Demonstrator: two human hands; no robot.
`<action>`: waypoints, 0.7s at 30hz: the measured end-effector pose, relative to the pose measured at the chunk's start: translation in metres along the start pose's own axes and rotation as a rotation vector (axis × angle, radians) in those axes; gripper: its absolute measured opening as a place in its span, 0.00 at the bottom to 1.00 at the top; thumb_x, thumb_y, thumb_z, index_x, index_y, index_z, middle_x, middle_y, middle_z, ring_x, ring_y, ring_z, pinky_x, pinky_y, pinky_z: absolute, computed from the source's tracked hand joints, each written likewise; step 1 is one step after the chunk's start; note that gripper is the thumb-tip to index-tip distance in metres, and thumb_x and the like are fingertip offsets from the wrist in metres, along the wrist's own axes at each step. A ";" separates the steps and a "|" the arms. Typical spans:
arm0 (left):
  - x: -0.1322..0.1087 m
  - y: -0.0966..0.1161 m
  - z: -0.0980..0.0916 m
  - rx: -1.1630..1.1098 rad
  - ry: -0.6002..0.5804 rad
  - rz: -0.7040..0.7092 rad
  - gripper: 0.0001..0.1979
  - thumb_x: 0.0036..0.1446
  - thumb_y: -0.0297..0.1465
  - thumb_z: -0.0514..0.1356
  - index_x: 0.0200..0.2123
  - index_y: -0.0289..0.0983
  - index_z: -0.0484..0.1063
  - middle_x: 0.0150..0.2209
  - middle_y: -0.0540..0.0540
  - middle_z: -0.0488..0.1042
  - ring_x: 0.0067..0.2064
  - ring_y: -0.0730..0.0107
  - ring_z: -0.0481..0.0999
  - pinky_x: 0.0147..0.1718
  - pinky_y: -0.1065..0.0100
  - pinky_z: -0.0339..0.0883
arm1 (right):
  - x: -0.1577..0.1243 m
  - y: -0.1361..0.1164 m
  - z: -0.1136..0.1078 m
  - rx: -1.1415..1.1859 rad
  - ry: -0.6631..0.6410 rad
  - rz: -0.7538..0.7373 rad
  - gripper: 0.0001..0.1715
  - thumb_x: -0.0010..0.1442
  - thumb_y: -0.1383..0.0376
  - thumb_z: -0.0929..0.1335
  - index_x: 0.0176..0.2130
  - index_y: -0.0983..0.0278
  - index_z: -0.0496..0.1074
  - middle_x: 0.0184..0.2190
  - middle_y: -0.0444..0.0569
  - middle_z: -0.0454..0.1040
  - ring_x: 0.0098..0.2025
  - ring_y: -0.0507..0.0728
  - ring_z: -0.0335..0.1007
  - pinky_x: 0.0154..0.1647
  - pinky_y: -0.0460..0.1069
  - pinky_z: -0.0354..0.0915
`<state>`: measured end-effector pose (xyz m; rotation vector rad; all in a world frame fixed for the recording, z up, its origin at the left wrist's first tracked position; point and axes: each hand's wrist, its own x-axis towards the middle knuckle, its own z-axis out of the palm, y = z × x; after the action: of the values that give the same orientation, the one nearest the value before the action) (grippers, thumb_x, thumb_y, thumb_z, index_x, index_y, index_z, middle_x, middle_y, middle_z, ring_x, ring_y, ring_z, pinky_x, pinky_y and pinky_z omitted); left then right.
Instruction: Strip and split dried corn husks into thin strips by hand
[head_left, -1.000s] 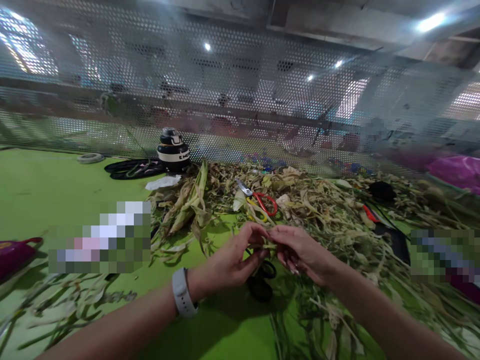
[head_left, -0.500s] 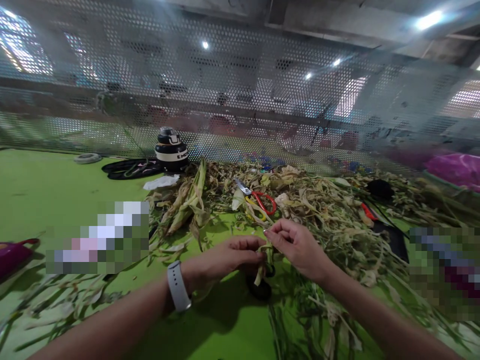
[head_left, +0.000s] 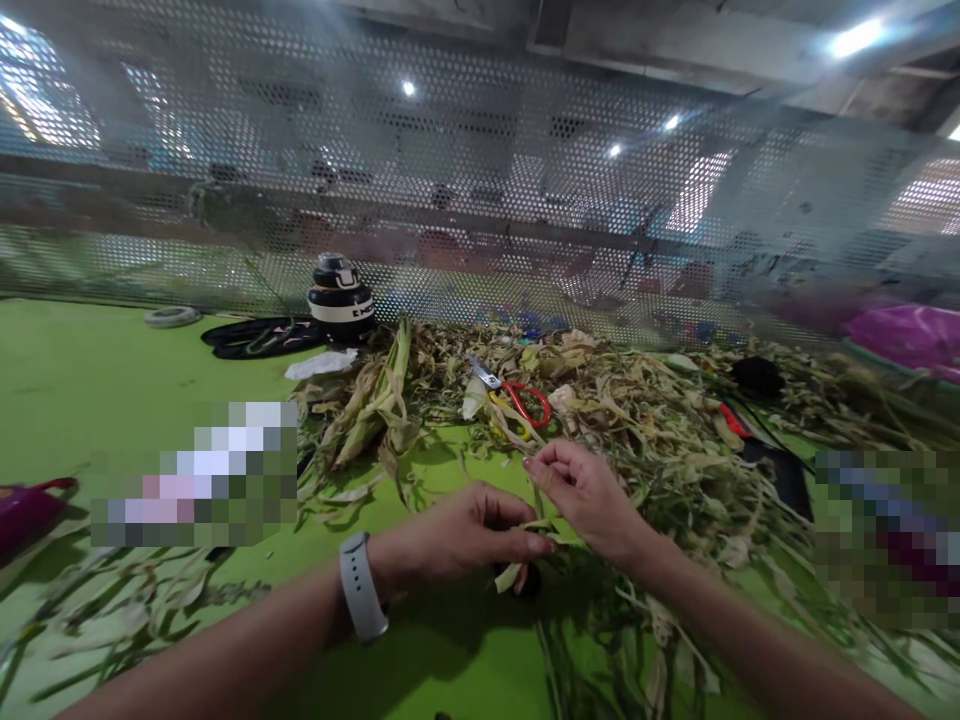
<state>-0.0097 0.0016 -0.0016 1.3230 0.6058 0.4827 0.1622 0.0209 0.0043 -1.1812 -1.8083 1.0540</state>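
Observation:
Low over the green surface, my left hand [head_left: 480, 530] pinches a pale green leaf strip [head_left: 510, 577] between thumb and fingers; its loose end hangs below. My right hand [head_left: 585, 490] sits just to the right, thumb and fingertips pressed together on a thin end of the same greenish plant material. Beneath the hands is a small dark object [head_left: 531, 582], mostly hidden. Beyond them, scissors [head_left: 529, 402] with red and yellow handles lie on the heap of dry leaves [head_left: 630, 410].
A bundle of long husk-like leaves [head_left: 379, 400] lies left of the scissors. Behind it stand a black and white bottle [head_left: 340, 305] and a white tissue [head_left: 322, 364]. A perforated screen [head_left: 480, 200] closes off the back. A purple bag [head_left: 907, 338] is at far right.
My left hand has moved slightly down and right, its thumb now stretched across the leaf strip. The strip has swung from hanging upright to a slant. My right hand stays nearly in place.

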 end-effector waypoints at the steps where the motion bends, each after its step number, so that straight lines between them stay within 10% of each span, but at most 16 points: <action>1: 0.000 0.001 0.001 -0.040 0.024 0.008 0.12 0.51 0.37 0.62 0.25 0.33 0.72 0.23 0.50 0.72 0.24 0.77 0.66 0.27 0.73 0.59 | 0.000 -0.001 -0.001 -0.023 0.021 -0.018 0.17 0.58 0.53 0.63 0.29 0.64 0.62 0.20 0.39 0.59 0.21 0.48 0.54 0.21 0.43 0.52; 9: 0.004 0.003 0.001 -0.199 0.244 0.054 0.11 0.49 0.35 0.63 0.33 0.33 0.73 0.27 0.47 0.76 0.28 0.74 0.72 0.33 0.70 0.65 | -0.001 -0.004 -0.012 -0.230 -0.105 -0.102 0.25 0.61 0.50 0.59 0.21 0.65 0.60 0.19 0.40 0.57 0.24 0.49 0.54 0.24 0.44 0.52; 21: 0.007 -0.003 -0.006 -0.146 0.391 0.133 0.10 0.49 0.36 0.64 0.30 0.34 0.72 0.24 0.51 0.74 0.27 0.76 0.71 0.32 0.73 0.62 | 0.001 -0.003 -0.019 -0.229 0.213 -0.099 0.24 0.62 0.53 0.58 0.21 0.63 0.55 0.17 0.38 0.52 0.21 0.48 0.50 0.22 0.44 0.49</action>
<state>-0.0089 0.0100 -0.0062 1.1406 0.7898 0.8910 0.1772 0.0257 0.0147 -1.2714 -1.8310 0.6516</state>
